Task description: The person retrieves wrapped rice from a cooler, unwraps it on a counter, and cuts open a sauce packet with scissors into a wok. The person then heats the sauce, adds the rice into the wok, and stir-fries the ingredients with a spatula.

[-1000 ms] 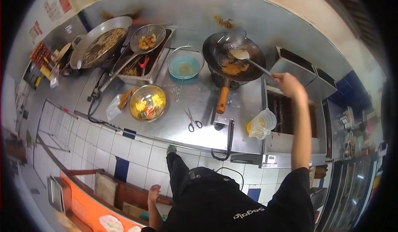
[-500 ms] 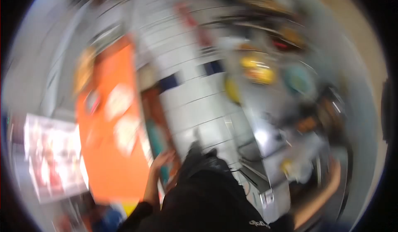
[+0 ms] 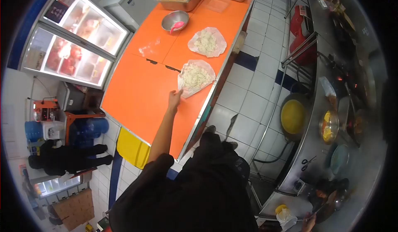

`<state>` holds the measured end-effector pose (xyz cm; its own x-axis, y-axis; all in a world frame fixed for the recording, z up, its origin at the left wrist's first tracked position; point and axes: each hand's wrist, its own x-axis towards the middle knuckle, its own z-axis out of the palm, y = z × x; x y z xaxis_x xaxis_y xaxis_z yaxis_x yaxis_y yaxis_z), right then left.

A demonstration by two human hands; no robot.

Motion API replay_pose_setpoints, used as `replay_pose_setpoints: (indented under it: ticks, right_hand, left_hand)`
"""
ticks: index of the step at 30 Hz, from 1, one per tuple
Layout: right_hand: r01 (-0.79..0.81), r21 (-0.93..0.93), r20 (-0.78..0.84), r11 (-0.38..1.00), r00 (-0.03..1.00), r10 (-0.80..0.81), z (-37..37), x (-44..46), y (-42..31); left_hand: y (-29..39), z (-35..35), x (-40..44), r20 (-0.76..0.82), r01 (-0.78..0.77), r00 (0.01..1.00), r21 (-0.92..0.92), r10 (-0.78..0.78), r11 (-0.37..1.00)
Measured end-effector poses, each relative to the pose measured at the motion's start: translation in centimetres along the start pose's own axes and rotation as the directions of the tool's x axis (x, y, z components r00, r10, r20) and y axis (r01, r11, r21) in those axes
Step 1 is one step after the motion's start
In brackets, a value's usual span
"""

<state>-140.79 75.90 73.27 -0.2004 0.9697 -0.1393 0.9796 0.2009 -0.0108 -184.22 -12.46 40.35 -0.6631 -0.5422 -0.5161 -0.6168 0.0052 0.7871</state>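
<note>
My left hand [image 3: 175, 100] reaches over the orange tabletop [image 3: 143, 97], fingers stretched out at the near edge of a thin pale sheet [image 3: 196, 76] topped with white shredded filling. Whether the fingertips touch that edge I cannot tell. Beyond it lies a second topped sheet [image 3: 207, 42]. At the bottom right, my right hand [image 3: 309, 223] is partly cut off by the frame; its fingers look curled around something narrow beside a dark pan [image 3: 329, 211]. A clear plastic container [image 3: 286, 219] with something yellow is just left of that hand.
A metal bowl [image 3: 175, 21] with a pink utensil and a metal tray [image 3: 181, 1] of orange-tan food stand farther back. Scissors [image 3: 307, 162] and a yellow-filled pan [image 3: 328, 127] sit on the steel counter [image 3: 296, 172]. A person in black [image 3: 66, 157] stands at left. Yellow bin [image 3: 132, 147] by the table.
The view has swung toward the orange table and is sharper. My left hand has moved from beside the table to over it, near the topped sheet. My right hand sits lower in view.
</note>
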Motion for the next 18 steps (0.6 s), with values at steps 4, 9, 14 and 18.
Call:
replay_pose_setpoints:
  ticks: [4, 9, 14, 18]
  right_hand:
    - [0.304, -0.16, -0.611, 0.939, 0.717, -0.336, -4.5, -5.4, -8.7]
    - [0.814, 0.167, -0.661, 0.557, 0.511, -0.549, -6.8, -21.2, -34.1]
    - [0.628, 0.754, 0.13, 0.195, 0.149, -0.98, 18.2, -34.3, -59.8]
    - [0.818, 0.561, -0.032, -0.125, -0.13, -0.991, 35.7, -43.9, -72.5]
  left_hand:
    - [1.3, 0.7, 1.8, -0.028, -0.102, 0.994, 0.046, 0.103, 0.994]
    - [3.9, 1.3, 3.8, -0.046, -0.187, 0.978, 0.24, 0.204, 0.952]
    - [1.0, 2.2, 4.6, -0.165, -0.415, 0.896, 0.016, 0.412, 0.91]
    - [4.7, 4.4, 1.1, -0.185, -0.394, 0.919, -0.421, 0.348, 0.817]
